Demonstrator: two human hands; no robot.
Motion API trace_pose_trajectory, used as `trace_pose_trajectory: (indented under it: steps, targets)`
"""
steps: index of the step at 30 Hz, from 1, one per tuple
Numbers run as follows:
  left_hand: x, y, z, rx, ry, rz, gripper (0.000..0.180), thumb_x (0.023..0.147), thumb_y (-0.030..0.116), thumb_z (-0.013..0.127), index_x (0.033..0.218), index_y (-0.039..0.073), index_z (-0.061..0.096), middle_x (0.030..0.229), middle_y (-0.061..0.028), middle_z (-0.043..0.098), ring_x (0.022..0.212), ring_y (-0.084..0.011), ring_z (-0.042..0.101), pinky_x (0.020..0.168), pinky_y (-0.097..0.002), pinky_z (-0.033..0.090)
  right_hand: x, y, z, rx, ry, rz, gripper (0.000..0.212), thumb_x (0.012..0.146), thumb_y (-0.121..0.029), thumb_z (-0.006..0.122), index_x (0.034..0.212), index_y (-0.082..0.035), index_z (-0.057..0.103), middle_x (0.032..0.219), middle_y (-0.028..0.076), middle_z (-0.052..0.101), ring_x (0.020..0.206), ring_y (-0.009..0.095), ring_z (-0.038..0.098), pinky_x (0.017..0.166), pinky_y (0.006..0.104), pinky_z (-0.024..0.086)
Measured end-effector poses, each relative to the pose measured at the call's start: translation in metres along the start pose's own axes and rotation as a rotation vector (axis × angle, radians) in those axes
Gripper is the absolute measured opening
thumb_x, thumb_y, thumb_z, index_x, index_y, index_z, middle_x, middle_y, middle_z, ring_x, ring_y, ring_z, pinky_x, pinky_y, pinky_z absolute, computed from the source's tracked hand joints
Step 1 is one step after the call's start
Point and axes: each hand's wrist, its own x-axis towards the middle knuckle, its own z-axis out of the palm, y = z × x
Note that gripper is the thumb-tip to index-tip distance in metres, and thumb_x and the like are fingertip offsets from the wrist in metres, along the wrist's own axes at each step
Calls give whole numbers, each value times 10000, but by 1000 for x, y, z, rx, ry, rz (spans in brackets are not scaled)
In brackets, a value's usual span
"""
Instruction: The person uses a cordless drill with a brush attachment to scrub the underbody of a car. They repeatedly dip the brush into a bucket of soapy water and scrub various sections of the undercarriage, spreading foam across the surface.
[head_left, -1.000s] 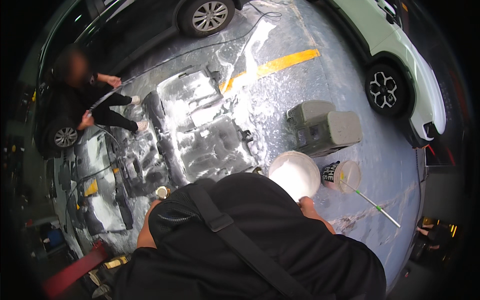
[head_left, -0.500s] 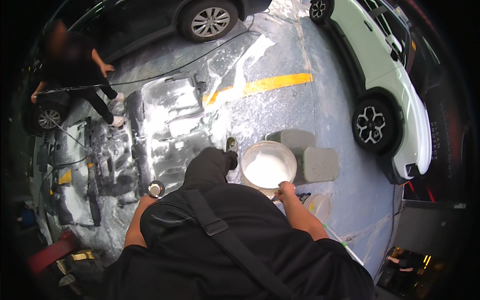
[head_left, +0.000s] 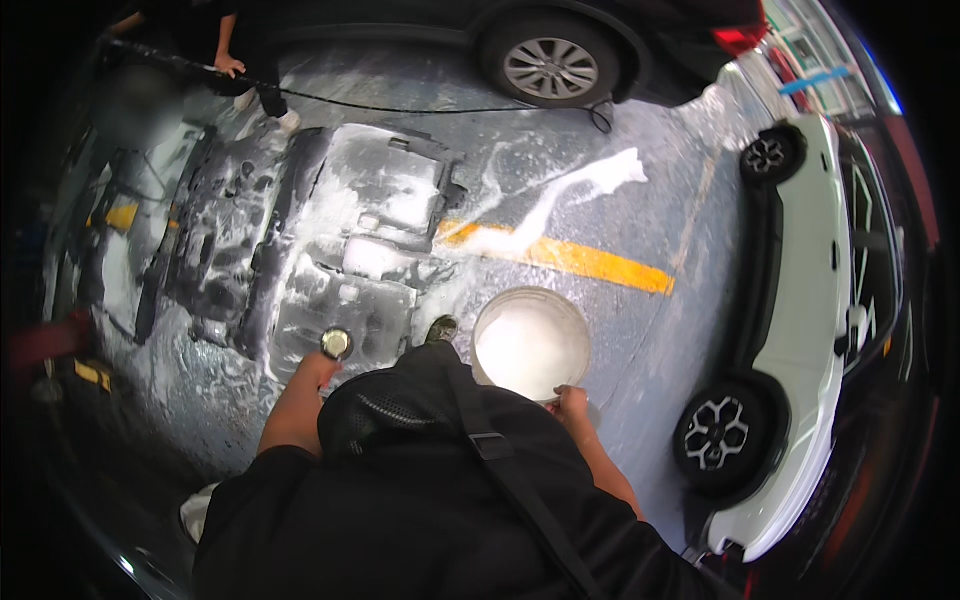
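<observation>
My right hand (head_left: 570, 402) is closed on the near right rim of a pale round bucket (head_left: 583, 335). White foamy liquid (head_left: 525, 350) fills much of what shows inside the bucket. My left hand (head_left: 322, 368) is closed around a small round object (head_left: 337, 344) with a shiny, light-coloured end; its exact kind is unclear. Just beyond that hand, dark moulded car carpet (head_left: 350, 310) lies on the floor, streaked with white foam. One of my shoes (head_left: 443, 328) stands between the carpet and the bucket.
A co-worker's hand (head_left: 229, 66) shows at the upper left near a long black hose (head_left: 400, 109). A dark car (head_left: 660, 40) stands at the back, a pale car (head_left: 800, 310) on the right. A yellow stripe (head_left: 600, 265) and spilled foam (head_left: 590, 185) mark the wet floor.
My view has turned and shifted toward the foamy carpet. The bucket has come along in my right hand, away from the grey blocks beside it. The co-worker now appears higher and partly cut off.
</observation>
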Motion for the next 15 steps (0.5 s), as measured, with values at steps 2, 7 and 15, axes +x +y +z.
trace_pose_trajectory:
  steps: [2, 7, 15]
  targets:
    - [32, 28, 2, -61, -1, 38, 438, 865, 427, 789, 980, 5, 774, 791, -183, 734, 653, -303, 722, 661, -444, 550, 35, -42, -3, -42, 52, -26, 374, 862, -11, 631, 1201, 55, 487, 927, 210, 628, 635, 276, 626, 467, 390, 512]
    - [25, 156, -32, -264, 231, 156, 439, 811, 410, 814, 1083, 69, 768, 1089, -201, 763, 1052, -373, 724, 884, -461, 562, 77, -174, 1, -213, 77, -156, 443, 849, -54, 662, 1241, 8, 464, 996, 196, 633, 717, 279, 645, 527, 392, 543]
    - [10, 228, -4, -310, 399, 54, 587, 802, 418, 805, 1271, 84, 691, 1207, -198, 733, 1136, -393, 688, 958, -485, 545, 211, -370, 34, -521, -79, -252, 486, 847, -66, 658, 1281, 18, 455, 1061, 230, 629, 752, 303, 657, 534, 390, 557]
